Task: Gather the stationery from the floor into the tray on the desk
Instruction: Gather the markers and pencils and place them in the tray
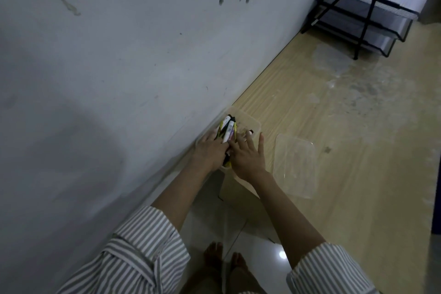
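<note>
A clear plastic tray (250,120) stands on the wooden desk (334,126) against the wall. My left hand (210,150) holds a bundle of markers and pens (228,130), black, white and yellow, over the tray's near end. My right hand (248,157) rests beside the bundle with fingers spread, its fingertips touching the pens and the tray rim. One small dark piece lies inside the tray by my right fingertips. The lower ends of the pens are hidden between my hands.
A clear lid (294,164) lies flat on the desk right of the tray. A black mesh paper rack (362,12) with stacked sheets stands at the far right. The grey wall (107,67) runs along the desk's left. My bare feet (224,260) stand on tiled floor below.
</note>
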